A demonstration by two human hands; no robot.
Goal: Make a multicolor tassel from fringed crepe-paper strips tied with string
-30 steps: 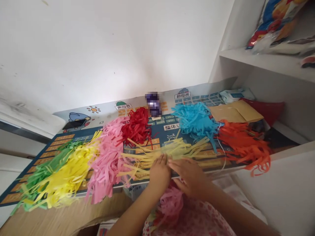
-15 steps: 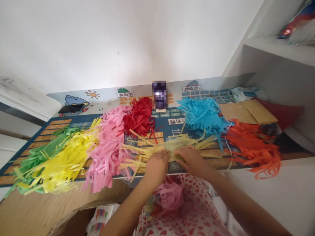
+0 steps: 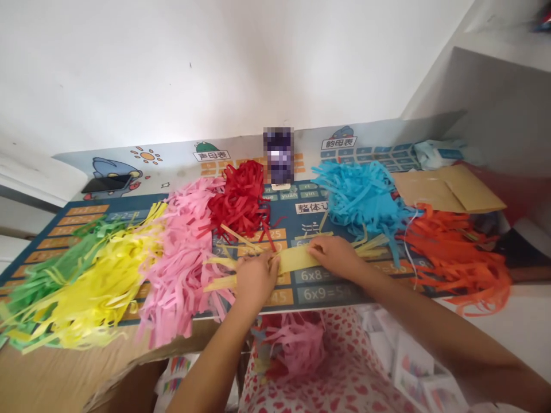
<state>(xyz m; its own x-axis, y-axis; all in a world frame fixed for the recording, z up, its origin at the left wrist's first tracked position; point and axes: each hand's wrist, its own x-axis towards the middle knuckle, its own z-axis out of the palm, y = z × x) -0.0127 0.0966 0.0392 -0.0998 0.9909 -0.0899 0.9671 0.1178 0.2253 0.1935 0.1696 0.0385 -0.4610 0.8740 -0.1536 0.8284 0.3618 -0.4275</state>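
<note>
A yellow paper fringe [image 3: 295, 259] lies on the printed multiplication mat [image 3: 327, 293], near the front edge and about midway along it. Its solid band is flat, with cut strands fanning out to both sides.

The left hand [image 3: 256, 281] is curled over the band's left part, bent down onto the paper. The right hand [image 3: 336, 255] lies across the right part, its fingertips [image 3: 313, 248] on the band. Both hands are partly closed, neither spread wide, and this view cannot show whether either thumb grips beneath the paper.

A pink fringe [image 3: 185, 252] lies just left of the left hand, touching the yellow strands, with a red fringe [image 3: 239, 201] behind it. A blue fringe [image 3: 361, 195] lies behind the right hand, and an orange fringe [image 3: 451, 258] spills over the right end of the mat. Another yellow fringe [image 3: 94, 281] overlaps a green fringe [image 3: 47, 281] at the left end.

A blurred upright object [image 3: 279, 156] stands at the back edge, between the red and blue heaps. A kraft envelope [image 3: 447, 189] lies at the back right corner. Below the front edge, a crumpled pink fringe [image 3: 297, 344] rests on heart-print cloth [image 3: 348, 373].
</note>
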